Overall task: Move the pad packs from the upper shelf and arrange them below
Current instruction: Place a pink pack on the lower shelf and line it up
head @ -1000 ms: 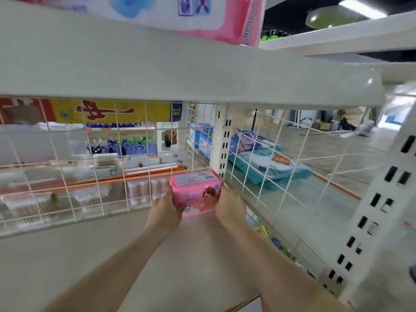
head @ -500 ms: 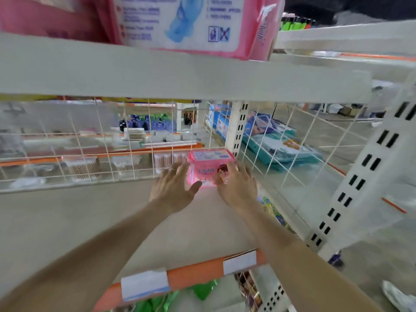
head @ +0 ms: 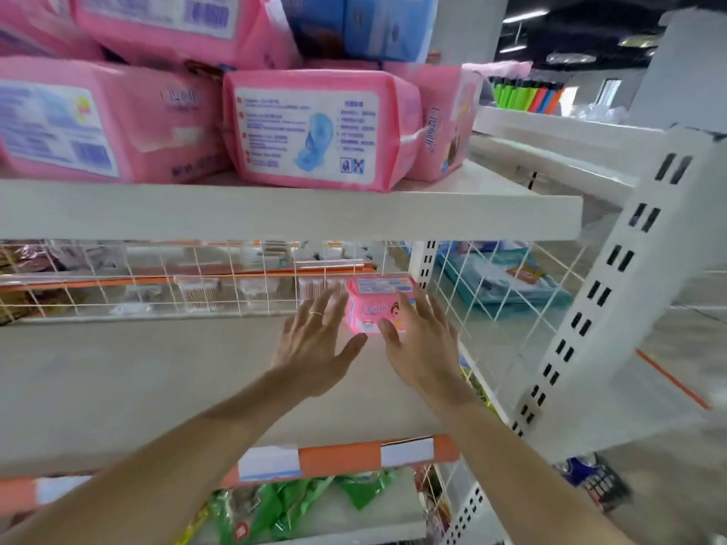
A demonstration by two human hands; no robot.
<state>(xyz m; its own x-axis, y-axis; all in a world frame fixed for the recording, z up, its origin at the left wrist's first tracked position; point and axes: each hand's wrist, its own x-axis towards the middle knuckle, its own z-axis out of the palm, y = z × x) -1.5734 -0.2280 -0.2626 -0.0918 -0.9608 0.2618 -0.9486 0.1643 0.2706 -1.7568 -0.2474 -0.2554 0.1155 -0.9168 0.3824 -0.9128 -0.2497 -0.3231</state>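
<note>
One pink pad pack [head: 378, 308] is being flanked at frame centre by left hand [head: 314, 348] and right hand [head: 423, 344], fingers spread, ungripped

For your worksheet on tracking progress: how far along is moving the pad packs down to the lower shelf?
Done: one pink pack stands at the lower shelf's back right corner. In hand: nothing; left hand and right hand are open beside it. Left: the pink packs piled on the upper shelf.

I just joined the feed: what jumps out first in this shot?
A heap of pink pad packs crowds the upper shelf. On the shelf below, one small pink pack stands upright at the back by the wire grid, with the left hand and right hand open on either side of it.
</note>
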